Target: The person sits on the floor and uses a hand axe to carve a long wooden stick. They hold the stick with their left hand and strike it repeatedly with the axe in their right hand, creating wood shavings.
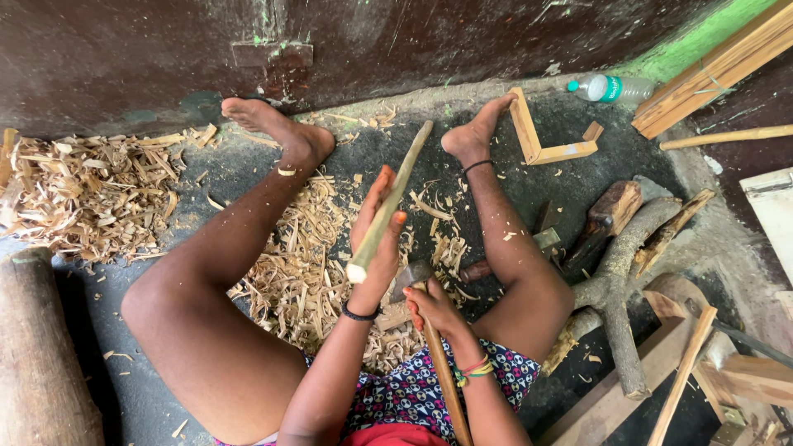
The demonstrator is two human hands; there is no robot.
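My left hand (376, 239) closed around a peeled stick (388, 206), my right hand (429, 307) gripping a hammer (413, 275) by its handle, wood shavings (306, 272) beneath.

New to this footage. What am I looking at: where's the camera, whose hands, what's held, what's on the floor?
One picture, from a camera worn on a person's head, looking down. The person sits on the floor, legs spread. Their left hand grips a slim peeled wooden stick, which slants away towards the wall. The right hand holds a wooden-handled chopping tool close to its metal head. Wood shavings lie between the legs, with another pile to the left. To the right are a forked branch, planks and a plastic bottle.
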